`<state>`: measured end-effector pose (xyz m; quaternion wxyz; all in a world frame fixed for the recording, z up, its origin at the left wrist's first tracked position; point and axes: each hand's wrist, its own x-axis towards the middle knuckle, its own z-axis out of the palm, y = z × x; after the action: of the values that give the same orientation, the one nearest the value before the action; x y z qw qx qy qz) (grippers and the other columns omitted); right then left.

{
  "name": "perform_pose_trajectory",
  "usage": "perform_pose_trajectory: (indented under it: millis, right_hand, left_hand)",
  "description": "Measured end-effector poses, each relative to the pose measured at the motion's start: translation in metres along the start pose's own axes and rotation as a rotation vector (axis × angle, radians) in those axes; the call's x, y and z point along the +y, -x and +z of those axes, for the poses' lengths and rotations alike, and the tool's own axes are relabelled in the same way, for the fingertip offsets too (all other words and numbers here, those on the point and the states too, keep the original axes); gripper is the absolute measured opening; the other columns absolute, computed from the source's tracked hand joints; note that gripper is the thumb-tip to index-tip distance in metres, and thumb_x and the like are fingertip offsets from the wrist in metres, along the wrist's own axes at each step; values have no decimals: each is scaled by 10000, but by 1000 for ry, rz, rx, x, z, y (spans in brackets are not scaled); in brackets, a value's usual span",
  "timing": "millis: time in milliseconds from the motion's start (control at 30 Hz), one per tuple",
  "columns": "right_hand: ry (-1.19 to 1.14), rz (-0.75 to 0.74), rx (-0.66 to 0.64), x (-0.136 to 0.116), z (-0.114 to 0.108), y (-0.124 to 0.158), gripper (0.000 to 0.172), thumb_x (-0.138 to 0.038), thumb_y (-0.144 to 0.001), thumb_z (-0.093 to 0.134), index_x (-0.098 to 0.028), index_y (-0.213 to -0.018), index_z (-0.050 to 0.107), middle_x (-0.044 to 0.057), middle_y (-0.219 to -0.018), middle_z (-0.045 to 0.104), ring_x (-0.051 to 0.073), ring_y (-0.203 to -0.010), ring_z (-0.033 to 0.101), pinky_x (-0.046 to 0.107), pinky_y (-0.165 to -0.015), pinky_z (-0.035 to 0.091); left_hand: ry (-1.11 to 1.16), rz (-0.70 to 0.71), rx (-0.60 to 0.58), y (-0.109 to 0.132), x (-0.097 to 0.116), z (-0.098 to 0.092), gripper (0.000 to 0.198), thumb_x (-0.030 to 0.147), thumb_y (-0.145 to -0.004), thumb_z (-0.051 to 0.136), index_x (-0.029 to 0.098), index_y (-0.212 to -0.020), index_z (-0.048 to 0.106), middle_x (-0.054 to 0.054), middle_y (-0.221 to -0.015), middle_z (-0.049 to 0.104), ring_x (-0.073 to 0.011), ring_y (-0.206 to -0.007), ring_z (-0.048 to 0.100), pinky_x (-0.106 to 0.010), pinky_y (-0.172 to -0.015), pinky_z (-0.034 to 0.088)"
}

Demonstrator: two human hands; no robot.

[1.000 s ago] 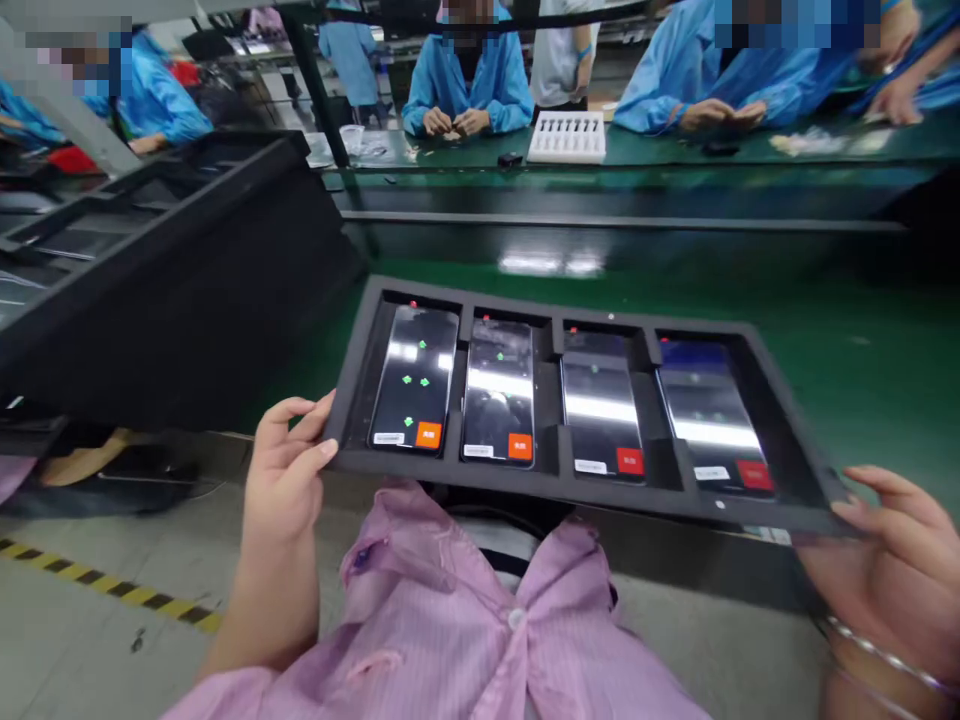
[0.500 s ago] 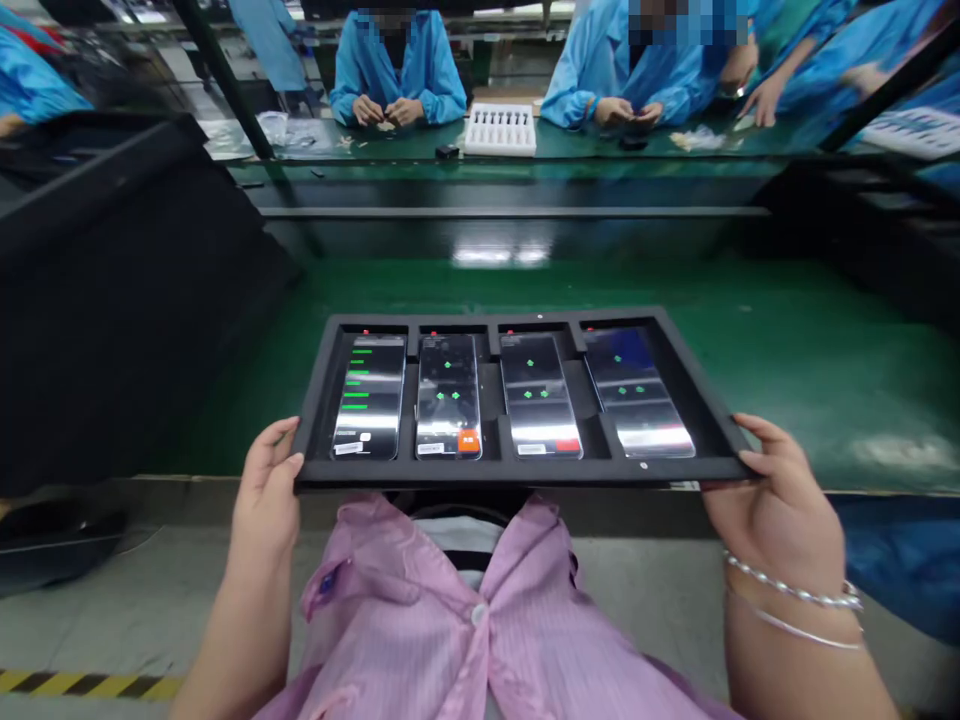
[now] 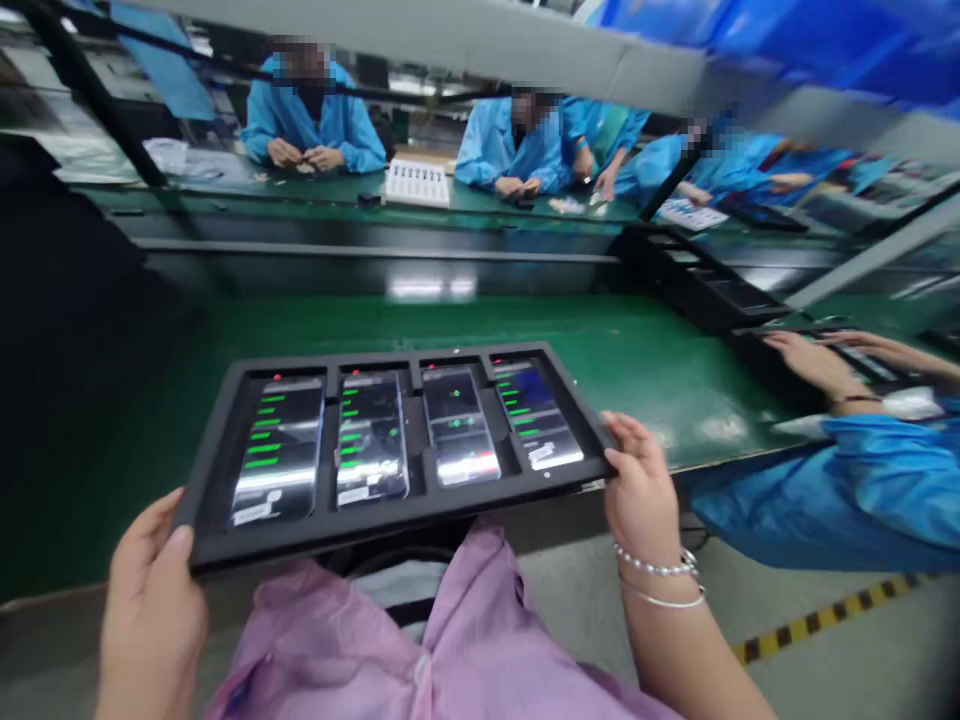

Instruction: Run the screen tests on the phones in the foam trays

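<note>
The left hand (image 3: 150, 620) and right hand (image 3: 645, 490) each grip one end of a black foam tray (image 3: 405, 522), fingers closed around its rim, holding it over the front edge of the green counter (image 3: 660, 370). All four slots hold phones. Three, including the leftmost phone (image 3: 277, 450), show rows of green bars. The third phone (image 3: 457, 425) from the left shows only a few green marks, so it alone appears unfinished.
</note>
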<state>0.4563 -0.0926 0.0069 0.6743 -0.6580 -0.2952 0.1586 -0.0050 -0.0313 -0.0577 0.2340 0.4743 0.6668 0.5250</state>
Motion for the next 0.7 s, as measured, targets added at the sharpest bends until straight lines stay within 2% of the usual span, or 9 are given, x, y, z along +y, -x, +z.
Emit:
perform_pose_trajectory:
  millis: [67, 133, 233, 300, 367, 500, 600, 667, 700]
  right_hand:
    - [41, -91, 39, -8, -1, 10, 499, -311, -748, 737, -264, -1235, 634, 67, -1435, 626, 277, -1420, 514, 545, -1283, 264]
    - [85, -269, -13, -20, -1, 18, 436, -275, -800, 756, -282, -1227, 669, 65, -1410, 648, 293, -1412, 533, 560, -1273, 300]
    - [311, -526, -374, -36, 3, 24, 327, -286, -914, 701, -298, -1240, 684, 79, -1354, 675, 326, -1328, 603, 616, -1234, 359]
    - [528, -661, -634, -43, 9, 27, 288, -337, -985, 634, -300, -1269, 665, 86, -1374, 656, 335, -1310, 608, 672, -1249, 291]
    - [679, -764, -767, -45, 17, 31, 297, -414, -1034, 566, -289, -1286, 660, 114, -1414, 617, 365, -1322, 587, 738, -1226, 252]
    - [843, -763, -825, -36, 39, 30, 530, -666, -1029, 466, -294, -1340, 681, 181, -1490, 509, 471, -1362, 505, 828, -1124, 289]
    - [906, -722, -852, -27, 64, 12, 620, -781, -951, 515, -322, -1318, 715, 188, -1517, 479, 531, -1347, 471, 882, -1071, 273]
    - [925, -685, -801, -28, 82, -2, 590, -741, -935, 587, -307, -1313, 718, 191, -1567, 436, 563, -1363, 442, 936, -1057, 176]
    - [924, -673, -735, -31, 90, -8, 578, -705, -942, 607, -283, -1323, 707, 198, -1602, 393, 585, -1390, 408, 957, -1049, 123]
  left_hand:
    - [60, -31, -4, -1, 8, -7, 457, 480, -971, 632, 436, -1425, 608, 13, -1423, 696, -375, -1374, 609, -652, -1198, 460]
    - [48, 166, -67, -4, 21, -15, 543, 413, -978, 656, 320, -1497, 529, -94, -1531, 607, -347, -1431, 559, -585, -1226, 442]
    - [-181, 535, -104, -3, 50, -25, 548, 351, -979, 665, 254, -1495, 509, -158, -1612, 491, -350, -1502, 467, -582, -1264, 366]
    - [-385, 650, -227, 3, 74, -24, 436, 344, -1007, 628, 270, -1432, 563, -148, -1616, 467, -362, -1516, 434, -649, -1282, 270]
    - [-535, 685, -395, 12, 95, -19, 369, 393, -1043, 577, 289, -1397, 595, -148, -1631, 424, -378, -1520, 414, -718, -1273, 196]
    - [-699, 750, -604, 17, 121, 6, 542, 635, -981, 624, 313, -1417, 627, -180, -1621, 403, -442, -1456, 449, -817, -1208, 202]
    - [-803, 718, -707, -3, 129, 36, 624, 743, -889, 678, 328, -1355, 695, -179, -1557, 488, -485, -1372, 502, -864, -1144, 258]
    - [-828, 659, -697, -24, 133, 53, 625, 741, -882, 689, 332, -1355, 701, -171, -1585, 468, -515, -1398, 477, -872, -1144, 236]
    - [-815, 637, -633, -34, 136, 59, 642, 731, -885, 696, 321, -1379, 686, -174, -1635, 408, -541, -1441, 426, -882, -1152, 187]
